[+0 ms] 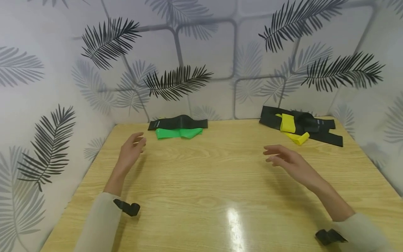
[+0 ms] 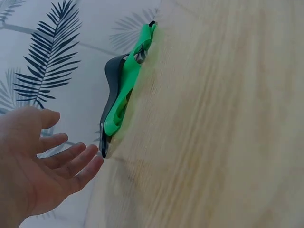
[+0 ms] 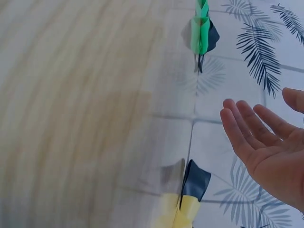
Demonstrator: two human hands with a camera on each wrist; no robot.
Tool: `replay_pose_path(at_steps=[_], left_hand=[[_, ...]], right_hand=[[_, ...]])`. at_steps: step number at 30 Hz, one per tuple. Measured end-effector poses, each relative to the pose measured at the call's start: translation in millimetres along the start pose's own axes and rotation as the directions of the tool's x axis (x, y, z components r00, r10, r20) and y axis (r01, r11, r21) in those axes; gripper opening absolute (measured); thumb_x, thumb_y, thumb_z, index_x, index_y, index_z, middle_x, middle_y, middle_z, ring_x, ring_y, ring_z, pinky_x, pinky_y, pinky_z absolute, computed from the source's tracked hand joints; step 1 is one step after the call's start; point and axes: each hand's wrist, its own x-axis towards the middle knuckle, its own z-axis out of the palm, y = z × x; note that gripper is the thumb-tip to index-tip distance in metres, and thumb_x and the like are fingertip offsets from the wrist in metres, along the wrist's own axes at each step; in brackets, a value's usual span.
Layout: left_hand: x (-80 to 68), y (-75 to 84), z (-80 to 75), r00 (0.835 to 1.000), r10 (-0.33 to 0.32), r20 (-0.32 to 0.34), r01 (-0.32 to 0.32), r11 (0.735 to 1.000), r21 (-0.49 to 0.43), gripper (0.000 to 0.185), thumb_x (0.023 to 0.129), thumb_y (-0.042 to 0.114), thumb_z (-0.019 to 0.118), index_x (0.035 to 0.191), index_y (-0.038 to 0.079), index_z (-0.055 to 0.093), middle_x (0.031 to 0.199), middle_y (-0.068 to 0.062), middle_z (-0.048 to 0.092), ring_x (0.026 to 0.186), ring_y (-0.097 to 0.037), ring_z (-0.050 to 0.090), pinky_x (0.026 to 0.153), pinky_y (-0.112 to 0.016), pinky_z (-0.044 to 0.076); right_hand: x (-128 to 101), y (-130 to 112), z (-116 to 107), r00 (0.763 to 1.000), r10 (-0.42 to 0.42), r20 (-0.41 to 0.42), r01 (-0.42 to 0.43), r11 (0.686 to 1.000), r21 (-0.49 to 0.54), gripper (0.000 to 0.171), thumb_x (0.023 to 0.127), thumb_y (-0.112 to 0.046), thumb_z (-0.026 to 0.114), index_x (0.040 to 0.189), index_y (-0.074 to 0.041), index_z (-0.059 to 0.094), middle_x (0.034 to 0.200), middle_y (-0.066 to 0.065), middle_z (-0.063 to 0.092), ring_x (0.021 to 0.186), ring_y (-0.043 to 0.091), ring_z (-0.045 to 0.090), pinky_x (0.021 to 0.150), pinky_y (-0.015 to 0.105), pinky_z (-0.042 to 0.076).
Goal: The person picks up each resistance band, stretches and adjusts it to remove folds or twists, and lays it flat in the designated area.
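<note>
- My left hand hovers over the pale wooden table, fingers loosely spread and holding nothing.
- The flat green elastic band lies just ahead and to the right of those fingertips, near but apart.
- Its long axis runs side to side along the table's far edge, broadside to my fingers.
- The band looks thin, limp and slightly folded; in the left wrist view it rests against a flat black elastic band behind it.
- My right hand is also relaxed and empty, well apart from the green one.
- It is nearer the heap of yellow and black bands at the far right.
</note>
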Motion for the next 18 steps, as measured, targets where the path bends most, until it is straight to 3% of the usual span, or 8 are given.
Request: replay_pose_path(at_steps=[5,12,18], left_hand=[[24.7,0.2,15.6,0.999,-0.038,-0.029,0.037,0.999,-0.021,0.049,0.113,0.027,0.044,0.155,0.002,0.042,0.144,-0.027,0.054,0.127,-0.042,0.059,0.104,-0.051,0.052],[51.9,-6.5,34.3,0.998,-0.004,-0.068,0.015,0.985,0.171,0.039,0.112,0.011,0.038,0.146,-0.004,0.050,0.139,-0.029,0.058,0.122,-0.041,0.062,0.101,-0.051,0.051],[63.8,-12.2,44.4,0.994,0.047,-0.101,-0.022,0.971,0.237,0.036,0.108,0.002,0.038,0.139,-0.009,0.052,0.134,-0.031,0.059,0.121,-0.045,0.059,0.103,-0.054,0.049]], right_hand=[[10,-5,11,1.000,0.018,0.023,-0.020,0.996,0.085,0.039,0.111,-0.026,0.052,0.144,-0.004,0.056,0.135,0.021,0.064,0.112,0.025,0.070,0.094,0.032,0.059],[21,-13,24,0.999,0.019,0.043,-0.024,0.992,0.120,0.038,0.111,-0.025,0.053,0.140,-0.003,0.059,0.127,0.019,0.068,0.108,0.028,0.071,0.093,0.036,0.060],[24,-13,30,0.999,0.022,0.048,-0.028,0.990,0.136,0.036,0.111,-0.025,0.053,0.139,-0.004,0.061,0.122,0.022,0.069,0.105,0.027,0.072,0.091,0.037,0.060]])
